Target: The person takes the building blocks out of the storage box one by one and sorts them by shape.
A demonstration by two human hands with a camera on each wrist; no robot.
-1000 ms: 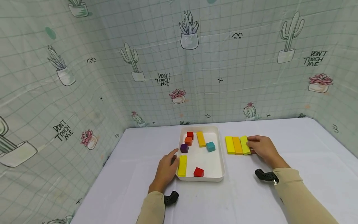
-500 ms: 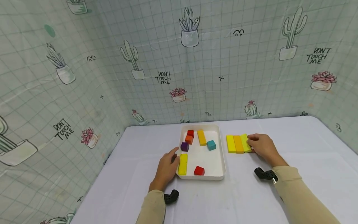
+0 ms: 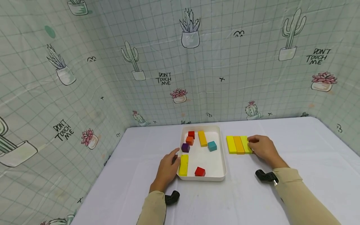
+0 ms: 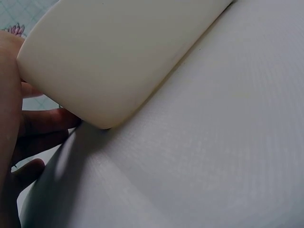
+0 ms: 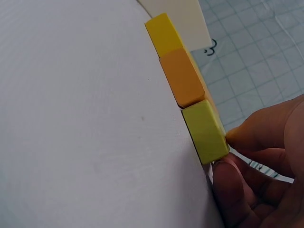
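In the head view, three flat oblong blocks lie side by side right of the white tray (image 3: pixel 215 179): a yellow block (image 3: pixel 231 145), an orange block (image 3: pixel 239 145) and a light yellow block (image 3: pixel 246 144). My right hand (image 3: pixel 264 149) pinches the light yellow block at its right side; the right wrist view shows thumb and fingertips at its end (image 5: pixel 205 133). The three block ends form one row there. My left hand (image 3: pixel 167 168) holds the tray by its left wall, with fingers against the outside of the tray (image 4: pixel 118 57) in the left wrist view.
Inside the tray are a yellow block (image 3: pixel 183 165), an amber block (image 3: pixel 202 138), a teal cube (image 3: pixel 212 146), a purple cube (image 3: pixel 185 147), an orange cube (image 3: pixel 189 141) and two red cubes. A patterned cloth (image 3: pixel 219 62) rises behind the white table (image 3: pixel 202 203).
The light yellow block has turned from a slight slant to lie straight against the orange block, with my right hand shifting slightly left. My left hand stays at the tray.
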